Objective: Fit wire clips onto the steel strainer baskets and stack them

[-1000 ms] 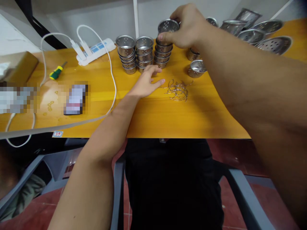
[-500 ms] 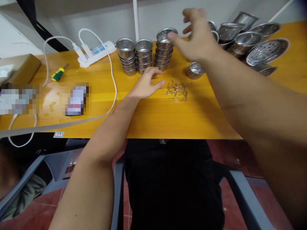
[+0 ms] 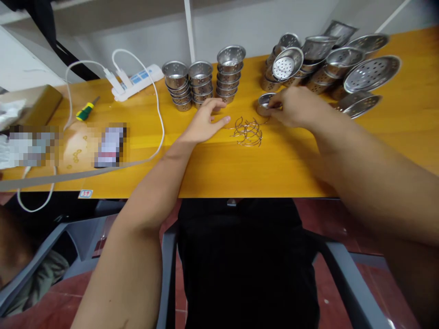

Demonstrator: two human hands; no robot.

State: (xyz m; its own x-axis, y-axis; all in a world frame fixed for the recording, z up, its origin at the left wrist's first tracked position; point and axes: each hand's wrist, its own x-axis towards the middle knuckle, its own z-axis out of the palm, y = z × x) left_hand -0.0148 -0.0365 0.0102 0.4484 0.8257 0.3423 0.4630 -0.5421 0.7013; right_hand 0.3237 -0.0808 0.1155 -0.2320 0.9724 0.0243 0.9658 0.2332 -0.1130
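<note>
My right hand (image 3: 294,107) pinches the rim of a small perforated metal cup (image 3: 263,104) that stands upright on the table. Left of it, my left hand (image 3: 206,122) rests on the tabletop with thumb and fingers apart, holding nothing. Between the hands lies a tangled heap of thin curved wires (image 3: 247,131). Behind my left hand rise three stacks of similar cups: a left stack (image 3: 176,84), a middle stack (image 3: 200,82) and a right stack (image 3: 230,73).
More perforated cups and strainers (image 3: 372,75) pile up at the back right, some tilted. Leftward lie a power strip (image 3: 139,82) with white cables, a green-yellow screwdriver (image 3: 85,111) and a phone (image 3: 110,146). A cardboard box (image 3: 41,107) sits at the far left. A person (image 3: 13,246) is beside me.
My right hand has come down from above the right stack to the single small cup and closed on its rim. My left hand has stayed nearly still.
</note>
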